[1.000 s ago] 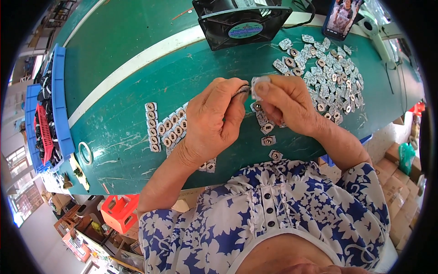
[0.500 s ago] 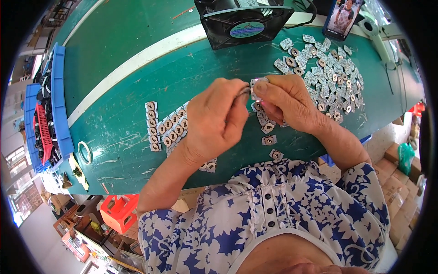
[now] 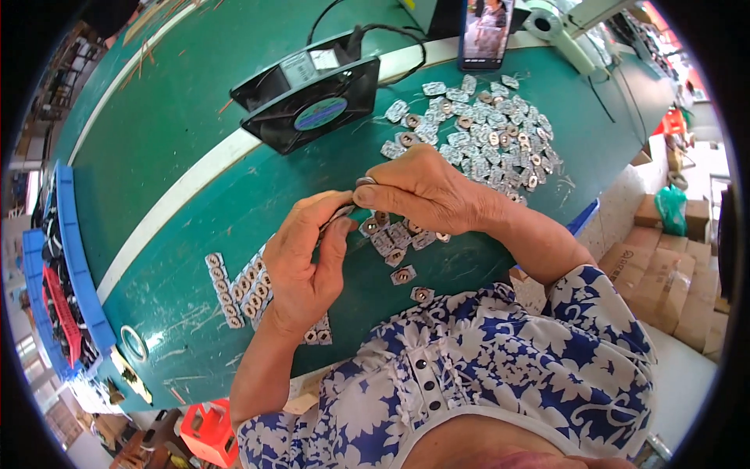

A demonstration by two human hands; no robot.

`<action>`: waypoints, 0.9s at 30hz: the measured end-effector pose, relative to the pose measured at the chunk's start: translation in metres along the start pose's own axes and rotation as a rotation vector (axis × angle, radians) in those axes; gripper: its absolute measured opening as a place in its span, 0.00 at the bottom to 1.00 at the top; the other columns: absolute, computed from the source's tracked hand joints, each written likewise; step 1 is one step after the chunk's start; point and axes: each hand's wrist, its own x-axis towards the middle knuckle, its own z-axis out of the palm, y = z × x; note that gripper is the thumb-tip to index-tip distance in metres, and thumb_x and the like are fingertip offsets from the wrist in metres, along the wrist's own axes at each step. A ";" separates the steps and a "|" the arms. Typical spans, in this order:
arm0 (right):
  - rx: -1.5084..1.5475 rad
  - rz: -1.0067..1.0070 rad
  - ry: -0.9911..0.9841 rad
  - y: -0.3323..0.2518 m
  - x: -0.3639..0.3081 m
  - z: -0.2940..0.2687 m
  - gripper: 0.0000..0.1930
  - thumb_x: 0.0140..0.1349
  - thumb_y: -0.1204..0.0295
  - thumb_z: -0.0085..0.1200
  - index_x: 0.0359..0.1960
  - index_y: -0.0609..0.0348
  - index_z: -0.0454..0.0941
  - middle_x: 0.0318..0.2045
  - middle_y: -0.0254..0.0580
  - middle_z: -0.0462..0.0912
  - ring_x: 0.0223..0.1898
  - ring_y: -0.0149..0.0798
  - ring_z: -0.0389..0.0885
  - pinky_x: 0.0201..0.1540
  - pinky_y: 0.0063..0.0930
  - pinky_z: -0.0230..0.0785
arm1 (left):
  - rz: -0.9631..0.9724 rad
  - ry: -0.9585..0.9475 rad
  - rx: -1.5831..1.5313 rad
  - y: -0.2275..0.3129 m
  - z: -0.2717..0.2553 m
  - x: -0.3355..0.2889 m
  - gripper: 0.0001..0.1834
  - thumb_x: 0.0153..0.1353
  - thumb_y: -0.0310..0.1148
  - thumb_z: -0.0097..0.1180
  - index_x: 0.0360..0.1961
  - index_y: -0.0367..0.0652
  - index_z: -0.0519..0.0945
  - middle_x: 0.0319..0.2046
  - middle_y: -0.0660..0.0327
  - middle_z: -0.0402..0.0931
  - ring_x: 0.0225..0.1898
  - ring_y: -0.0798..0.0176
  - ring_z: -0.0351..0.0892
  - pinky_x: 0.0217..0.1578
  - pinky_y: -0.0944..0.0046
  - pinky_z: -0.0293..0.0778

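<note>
My left hand (image 3: 306,254) is closed in a pinch on a small metal piece (image 3: 337,214), mostly hidden by the fingers. My right hand (image 3: 430,191) has thumb and forefinger on another small piece (image 3: 365,181), whose rounded edge shows at the tips. The fingertips of both hands nearly meet above the green tabletop (image 3: 187,234). Under and in front of them lie several small silvery plates with round centres (image 3: 402,274). Similar plates stand in neat rows (image 3: 223,291) beside my left hand. A loose heap of them (image 3: 508,137) spreads beyond my right hand.
A black fan (image 3: 312,102) stands at the back, cable behind it. A phone (image 3: 483,35) leans near the heap, beside a pale green stand arm (image 3: 566,43). At left are a blue crate (image 3: 82,258) and a tape roll (image 3: 134,342). Cardboard boxes (image 3: 648,273) sit at right.
The view has turned, so the fan, phone and heap appear farther left. My fingertips still work close together; the piece in my right hand now shows as a narrow rounded edge.
</note>
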 end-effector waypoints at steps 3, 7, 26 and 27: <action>-0.038 -0.027 -0.045 0.000 0.002 -0.010 0.18 0.72 0.65 0.53 0.25 0.65 0.73 0.16 0.47 0.70 0.16 0.47 0.70 0.21 0.39 0.59 | 0.002 -0.027 0.009 -0.004 0.000 0.002 0.11 0.69 0.22 0.55 0.51 0.34 0.80 0.40 0.58 0.80 0.30 0.74 0.80 0.23 0.78 0.69; 0.084 -0.108 -0.230 0.001 -0.004 -0.006 0.17 0.72 0.66 0.52 0.28 0.67 0.74 0.19 0.48 0.74 0.19 0.51 0.75 0.23 0.39 0.63 | -0.155 -0.113 -0.210 0.009 -0.008 0.002 0.11 0.68 0.25 0.57 0.50 0.34 0.79 0.35 0.59 0.80 0.25 0.76 0.76 0.20 0.78 0.64; -0.097 -0.171 -0.155 -0.010 -0.003 0.001 0.16 0.73 0.64 0.45 0.30 0.62 0.75 0.16 0.44 0.73 0.18 0.47 0.75 0.22 0.39 0.65 | -0.407 -0.162 -0.316 0.010 -0.019 0.001 0.03 0.68 0.25 0.56 0.38 0.36 0.76 0.28 0.61 0.81 0.23 0.75 0.78 0.19 0.77 0.67; -0.063 -0.190 -0.168 -0.019 -0.003 0.000 0.16 0.73 0.64 0.45 0.30 0.62 0.75 0.16 0.44 0.73 0.18 0.47 0.75 0.22 0.39 0.65 | -0.357 -0.178 -0.400 0.012 -0.021 0.000 0.04 0.69 0.26 0.56 0.39 0.36 0.77 0.28 0.61 0.82 0.23 0.76 0.78 0.18 0.77 0.66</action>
